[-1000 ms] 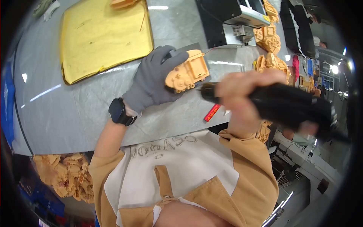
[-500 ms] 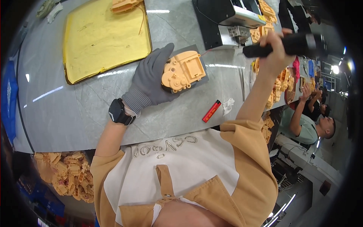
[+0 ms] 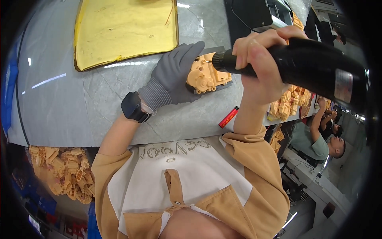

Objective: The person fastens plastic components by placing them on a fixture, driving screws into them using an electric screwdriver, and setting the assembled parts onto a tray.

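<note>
My left hand (image 3: 175, 75), in a grey knit glove, is wrapped round the near-left side of an orange plastic housing (image 3: 201, 78). Round bosses and a raised edge show on its upper face. Beneath it lies a dark flat block (image 3: 227, 84), partly covered. My bare right hand (image 3: 260, 59) grips a black electric screwdriver (image 3: 310, 63), tilted nearly level. Its ribbed nose points left over the housing, and its thin bit reaches the far edge near a boss. Whether bit and housing touch, I cannot tell. The screwdriver hides the housing's right part.
A yellow mat (image 3: 123, 38) lies far left on the grey table (image 3: 107, 115). Near the front edge is a red, black-ended stick (image 3: 229, 117). A black machine (image 3: 254, 16) stands behind. Orange parts are heaped at right (image 3: 286, 103) and lower left (image 3: 65, 173). Other people sit at right.
My right hand has brought the screwdriver left and closer, from the far right to above the housing. In the picture, the left hand and housing have shifted slightly right.
</note>
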Demonstrator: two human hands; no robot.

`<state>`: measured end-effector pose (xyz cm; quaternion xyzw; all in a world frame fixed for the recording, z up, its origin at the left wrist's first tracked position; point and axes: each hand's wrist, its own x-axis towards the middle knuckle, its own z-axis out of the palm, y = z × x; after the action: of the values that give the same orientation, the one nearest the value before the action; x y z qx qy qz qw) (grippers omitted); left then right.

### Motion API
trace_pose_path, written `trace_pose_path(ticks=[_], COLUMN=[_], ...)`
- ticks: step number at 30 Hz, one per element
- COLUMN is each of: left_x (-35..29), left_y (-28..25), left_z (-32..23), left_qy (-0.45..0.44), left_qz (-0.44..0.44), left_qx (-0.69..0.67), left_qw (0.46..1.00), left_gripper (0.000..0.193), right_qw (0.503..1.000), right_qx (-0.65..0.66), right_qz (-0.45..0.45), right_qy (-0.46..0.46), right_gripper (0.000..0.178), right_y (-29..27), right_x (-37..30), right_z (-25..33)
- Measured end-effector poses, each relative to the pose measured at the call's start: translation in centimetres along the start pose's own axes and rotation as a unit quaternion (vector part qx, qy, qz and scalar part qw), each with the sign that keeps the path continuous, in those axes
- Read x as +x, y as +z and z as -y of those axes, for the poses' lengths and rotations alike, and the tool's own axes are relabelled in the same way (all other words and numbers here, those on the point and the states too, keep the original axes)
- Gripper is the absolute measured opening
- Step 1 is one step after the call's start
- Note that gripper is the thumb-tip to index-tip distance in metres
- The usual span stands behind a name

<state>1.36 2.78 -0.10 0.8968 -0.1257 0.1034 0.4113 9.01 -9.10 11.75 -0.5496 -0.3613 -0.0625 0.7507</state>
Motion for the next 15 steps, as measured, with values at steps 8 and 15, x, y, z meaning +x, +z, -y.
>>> trace_pose_path(ticks=[8,15], left_x=[-0.3,-0.3], left_y=[0.3,0.1], left_z=[0.3,0.1], left_qy=[0.0,-0.005], left_qz=[-0.026,-0.04], left_qx=[-0.006,-0.03], left_qw=[1.0,0.999], left_gripper=[0.104,0.099], right_qw=[0.997,0.999], right_qx=[-0.045,0.024], right_qz=[0.019,0.008], right_qy=[0.067,0.042], right_gripper=[0.038,0.036], right_y=[0.3,0.3], right_x=[0.3,0.3], right_z=[-0.6,-1.3])
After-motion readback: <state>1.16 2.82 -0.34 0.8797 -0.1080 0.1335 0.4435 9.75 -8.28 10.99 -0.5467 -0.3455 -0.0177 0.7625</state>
